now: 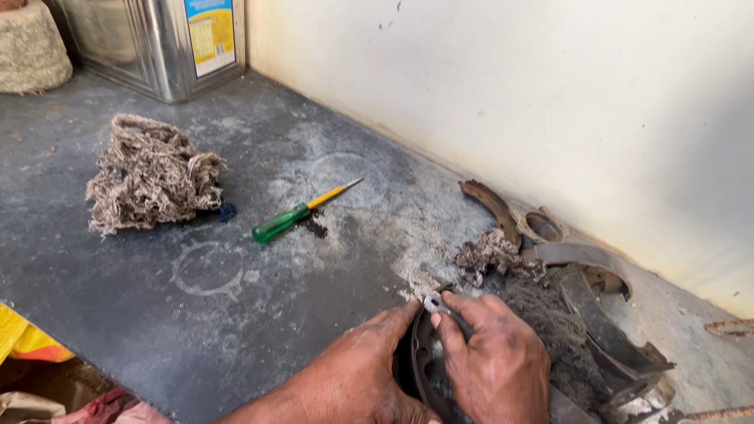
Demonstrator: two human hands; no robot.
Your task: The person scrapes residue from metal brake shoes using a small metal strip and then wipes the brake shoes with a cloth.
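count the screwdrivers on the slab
1. The screwdriver, green-handled, lies mid-slab between the rag wad and the brake shoes; more could be hidden under the shoes.

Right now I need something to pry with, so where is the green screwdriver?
In the head view the screwdriver lies on the dark slab, left of centre, just right of the wad of fibre waste and well beyond both hands.

Curved, grimy brake shoe (422, 357) on edge at slab's near edge
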